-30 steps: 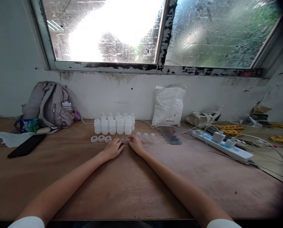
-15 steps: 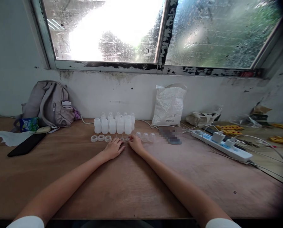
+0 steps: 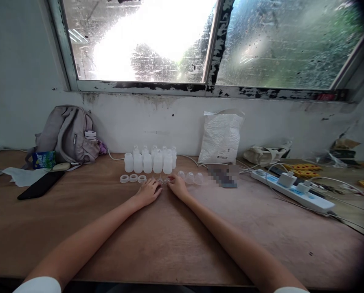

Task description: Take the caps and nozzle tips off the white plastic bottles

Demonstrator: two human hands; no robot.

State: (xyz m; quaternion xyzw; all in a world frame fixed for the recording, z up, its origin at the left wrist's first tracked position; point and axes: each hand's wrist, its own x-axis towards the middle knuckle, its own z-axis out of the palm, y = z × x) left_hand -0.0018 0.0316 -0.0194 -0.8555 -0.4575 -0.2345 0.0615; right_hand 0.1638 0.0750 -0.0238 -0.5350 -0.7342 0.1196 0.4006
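Note:
My left hand (image 3: 148, 192) rests on the table, palm down with fingers somewhat spread, next to small clear bottle nipples (image 3: 160, 181). Close to its right, my right hand (image 3: 177, 186) has its fingertips pinched at another clear nipple (image 3: 166, 181); its grip is partly hidden. Just behind the hands stand two rows of frosted white bottles (image 3: 147, 163), the back ones with narrower clear tops. Three white screw rings (image 3: 133, 178) lie left of the left hand. Several clear domed caps (image 3: 189, 178) sit right of the right hand.
A grey backpack (image 3: 66, 136), a black phone (image 3: 40, 185) and a white tissue (image 3: 25, 176) are at left. A white plastic bag (image 3: 221, 138) leans on the wall. At right lies a white power strip (image 3: 292, 192) with plugs and loose cables.
The view has shifted slightly, so everything appears a little further right. Both hands stay at the small clear pieces with hardly any movement of their own.

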